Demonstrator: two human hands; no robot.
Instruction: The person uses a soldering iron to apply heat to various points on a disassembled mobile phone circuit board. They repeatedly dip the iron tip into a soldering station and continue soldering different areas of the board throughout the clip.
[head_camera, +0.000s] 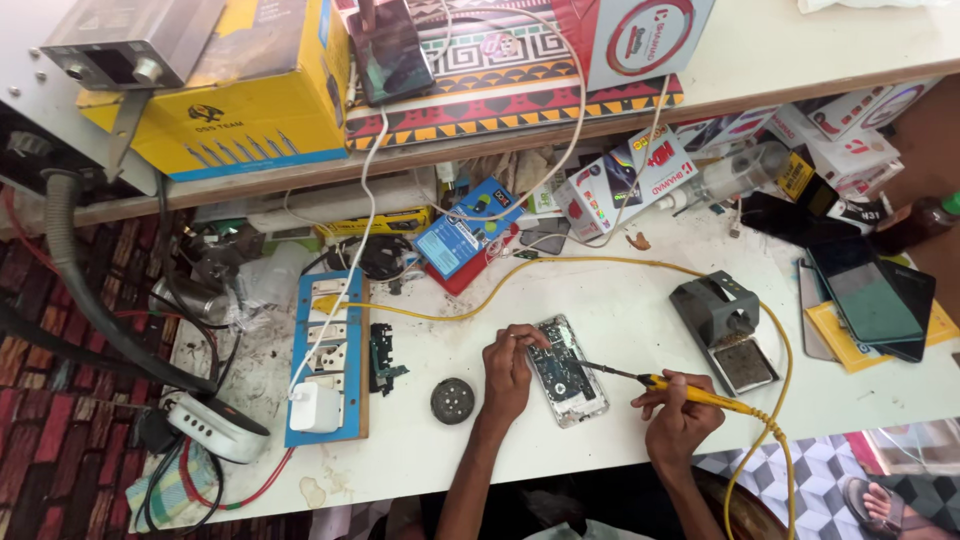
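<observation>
In the head view, an opened phone is seen lying flat on the white desk, near its front edge. Its back is off, and small parts and a board are seen inside it. The left hand is laid on the phone's left side, with the fingers curled over its top corner. A yellow soldering iron is gripped in the closed right hand, and its dark tip is held just over the phone's right side. A yellow cord is looped from the iron across the desk. A grey stand with a flat tray is set near the right hand; a dirty pad is held in the tray. A small round dark part is placed left of the left hand. A blue power board with a white plug is laid further left.
</observation>
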